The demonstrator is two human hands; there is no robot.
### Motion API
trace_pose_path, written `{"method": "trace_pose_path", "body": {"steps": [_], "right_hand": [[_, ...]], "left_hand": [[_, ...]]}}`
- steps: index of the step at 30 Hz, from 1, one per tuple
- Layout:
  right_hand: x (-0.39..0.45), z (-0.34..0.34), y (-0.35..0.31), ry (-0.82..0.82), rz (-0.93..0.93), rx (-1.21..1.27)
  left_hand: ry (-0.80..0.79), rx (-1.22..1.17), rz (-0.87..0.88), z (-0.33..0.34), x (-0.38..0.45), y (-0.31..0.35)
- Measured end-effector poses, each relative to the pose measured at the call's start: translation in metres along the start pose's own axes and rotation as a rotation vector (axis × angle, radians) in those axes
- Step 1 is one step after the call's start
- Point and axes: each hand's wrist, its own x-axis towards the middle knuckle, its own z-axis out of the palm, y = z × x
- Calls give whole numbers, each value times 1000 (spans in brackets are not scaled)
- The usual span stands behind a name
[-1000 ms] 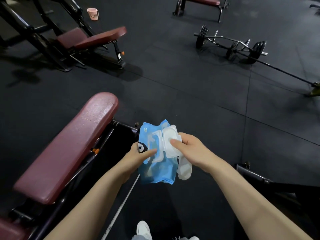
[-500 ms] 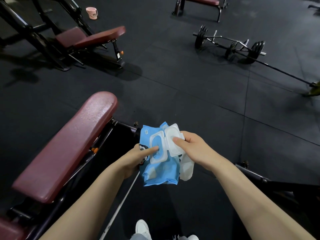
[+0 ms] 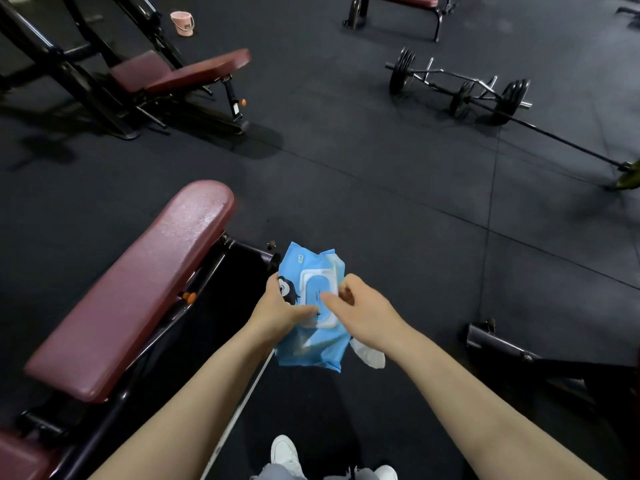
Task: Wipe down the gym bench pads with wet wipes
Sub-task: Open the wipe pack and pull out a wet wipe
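In front of me, my left hand [image 3: 280, 311] grips a blue wet-wipe pack [image 3: 311, 349] by its left side, thumb across the front. The pack's white flip lid [image 3: 317, 289] lies flat and closed. From the right, my right hand [image 3: 367, 313] presses its thumb on the lid, its fingers curled. A white wet wipe [image 3: 370, 355] hangs down from under that hand. The maroon inclined bench pad [image 3: 138, 289] stretches along my left, just beside the pack. Its surface has a damp sheen near the top end.
A second maroon bench [image 3: 180, 72] on a black frame stands at the far left, with a pink bucket [image 3: 182, 23] behind it. A loaded barbell [image 3: 460, 88] lies on the dark rubber floor at right. Another bench [image 3: 405, 0] is at the top. A black frame foot [image 3: 502, 344] sits right of me.
The pack's flip lid stood open a second ago; it is now folded down flat, with my right thumb moved onto it. The wipe still hangs under my right hand.
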Motion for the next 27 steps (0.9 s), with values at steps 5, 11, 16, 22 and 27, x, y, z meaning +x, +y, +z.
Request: {"method": "trace_pose_path", "body": {"steps": [5, 11, 16, 22, 27], "right_hand": [[2, 12, 7, 68, 4, 140], [8, 12, 18, 80, 238, 316], [9, 9, 25, -147, 163, 488], [13, 7, 27, -71, 77, 479], [19, 8, 35, -35, 138, 434]], "left_hand": [[-4, -16, 54, 1, -1, 4], [-119, -130, 55, -7, -1, 1], [-320, -193, -12, -26, 0, 4], [-228, -152, 49, -15, 0, 10], [-124, -73, 92, -6, 1, 6]]}}
